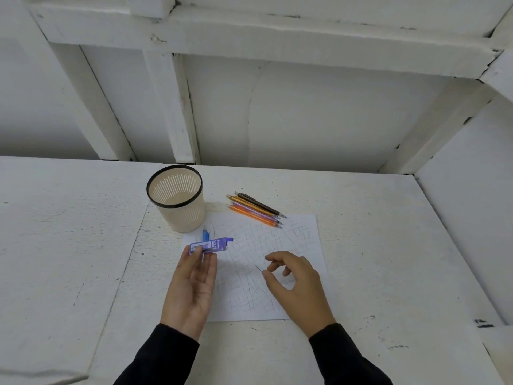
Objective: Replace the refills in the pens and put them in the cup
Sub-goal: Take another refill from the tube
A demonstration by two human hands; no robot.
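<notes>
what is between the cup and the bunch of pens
In the head view, only bare white table lies between the cup and the bunch of pens. The sheet of paper begins nearer the person, below that gap.

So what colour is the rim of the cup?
Black, on a beige slotted cup; clear in the head view.

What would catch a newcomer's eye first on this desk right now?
The purple 2B lead refill case, held in the left hand above the scribbled white paper sheet. Next, the right hand pinching a thin dark lead. Behind stand the beige slotted plastic cup and a row of orange, purple and brown pens.
</notes>
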